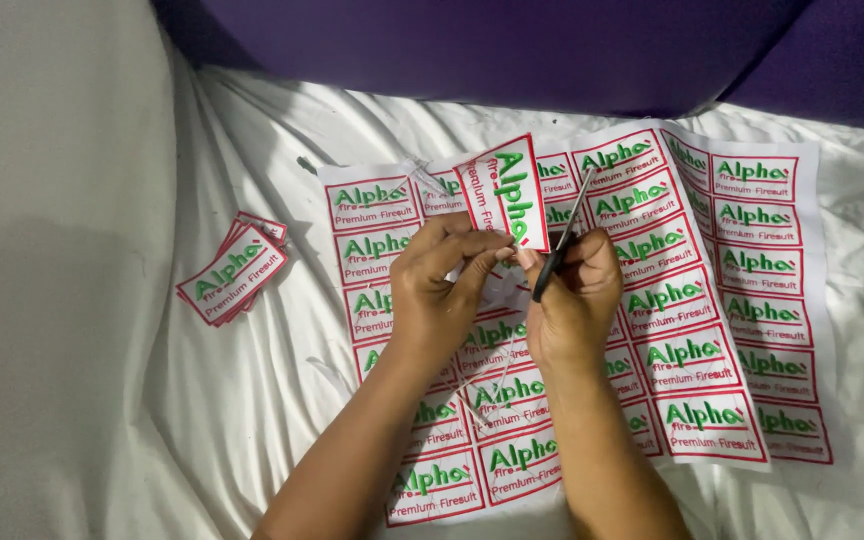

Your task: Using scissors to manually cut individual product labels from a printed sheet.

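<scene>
One head view: left hand [439, 290] fingers pinch a cut label [505, 192] above the label sheet [697, 300] on the white bedsheet [252, 400]; right hand [574, 300] fingers close round scissors [564, 235]. Small stack of cut labels [234, 268] lies left, so most labels look uncut. Scissor handles are hidden; blade state is unclear.

It looks like a small home or cottage workshop for trimming embroidered labels, judging by the rumpled white cloth [252, 400] spread as a work surface, the uncut sheet of red-bordered patches [752, 300], the stack of cut patches [232, 268] and the purple backdrop [502, 50].
</scene>
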